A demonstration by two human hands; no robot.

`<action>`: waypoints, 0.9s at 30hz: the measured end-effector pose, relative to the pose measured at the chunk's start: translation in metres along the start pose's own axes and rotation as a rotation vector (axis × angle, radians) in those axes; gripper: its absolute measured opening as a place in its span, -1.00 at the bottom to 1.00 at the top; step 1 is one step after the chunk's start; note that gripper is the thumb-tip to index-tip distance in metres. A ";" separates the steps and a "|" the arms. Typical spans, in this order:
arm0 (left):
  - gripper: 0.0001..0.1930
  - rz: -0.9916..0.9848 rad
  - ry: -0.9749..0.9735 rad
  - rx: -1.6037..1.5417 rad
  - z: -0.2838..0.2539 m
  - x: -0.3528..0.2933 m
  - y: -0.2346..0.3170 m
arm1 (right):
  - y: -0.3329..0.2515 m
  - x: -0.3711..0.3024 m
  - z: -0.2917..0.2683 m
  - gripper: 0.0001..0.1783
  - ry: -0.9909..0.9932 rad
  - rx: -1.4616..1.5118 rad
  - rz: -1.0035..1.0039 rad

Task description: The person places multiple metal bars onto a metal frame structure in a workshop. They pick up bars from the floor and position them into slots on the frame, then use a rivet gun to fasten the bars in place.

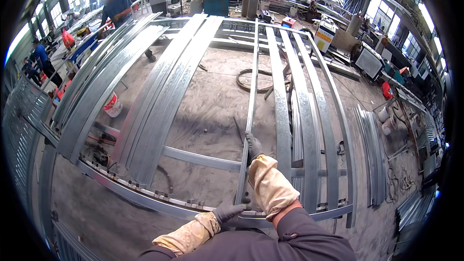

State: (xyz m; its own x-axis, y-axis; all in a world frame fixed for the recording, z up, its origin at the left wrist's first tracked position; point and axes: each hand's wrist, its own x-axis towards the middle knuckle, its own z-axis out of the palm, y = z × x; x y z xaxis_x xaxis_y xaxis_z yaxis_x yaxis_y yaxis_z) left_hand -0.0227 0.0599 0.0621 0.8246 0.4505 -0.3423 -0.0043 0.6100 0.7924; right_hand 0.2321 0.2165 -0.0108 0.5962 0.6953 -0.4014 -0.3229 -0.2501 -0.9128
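**Seating a long galvanized strip into a frame rail**

Both gloved hands are clamped on the same narrow galvanized steel strip (251, 101): left hand (227, 210) grips its near end right at the curved slotted rail (145, 195), right hand (253, 146) grips it further up, where it crosses the cross bar (198, 158). I'd keep the far hand steering and the near hand low, so the end lines up with its slot. Long strips like this flex, so go slow and watch the neighbouring slats (299, 111).

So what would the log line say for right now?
left hand: grips thin steel bar near end | right hand: grips same bar higher | bar lies across frame rail
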 end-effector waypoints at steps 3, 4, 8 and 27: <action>-0.31 0.021 -0.026 -0.078 -0.001 0.004 -0.007 | 0.005 -0.003 -0.003 -0.10 0.077 -0.174 -0.029; -0.31 0.004 -0.038 -0.111 0.000 0.005 -0.006 | 0.002 -0.008 -0.003 -0.12 0.143 -0.234 -0.061; -0.44 0.101 -0.004 0.059 -0.020 0.024 -0.039 | -0.007 -0.019 -0.009 0.04 0.298 -0.422 -0.039; -0.76 0.017 0.546 0.399 -0.022 0.044 -0.096 | -0.030 -0.050 -0.021 -0.15 0.106 -0.622 -0.107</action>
State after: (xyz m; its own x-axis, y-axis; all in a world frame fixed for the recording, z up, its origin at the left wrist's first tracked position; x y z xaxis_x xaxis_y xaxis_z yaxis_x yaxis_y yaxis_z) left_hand 0.0010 0.0354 -0.0404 0.4218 0.7868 -0.4507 0.2809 0.3593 0.8900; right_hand 0.2277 0.1754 0.0348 0.6810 0.6758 -0.2821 0.2101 -0.5493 -0.8087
